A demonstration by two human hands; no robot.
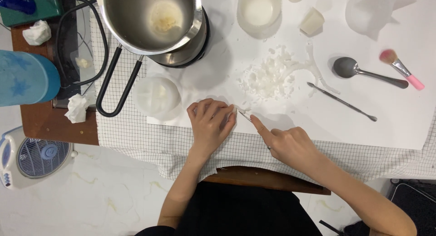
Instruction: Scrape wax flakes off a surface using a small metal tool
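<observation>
My left hand (210,122) lies flat on the white paper sheet (390,113), fingers pressing down beside a small white wax scrap (242,110). Just to its right, my right hand (286,143) grips a thin metal tool (245,115), its tip touching the paper at that scrap. A pile of white wax flakes (268,77) lies a little beyond both hands.
A steel pot (150,18) with a black handle stands at the back left on a small burner. Nearby are a white wax disc (157,95), a clear bowl (259,11), a small cup (311,21), a spoon (359,70), a metal pick (340,101) and a pink brush (402,69). A fan (32,156) sits on the floor.
</observation>
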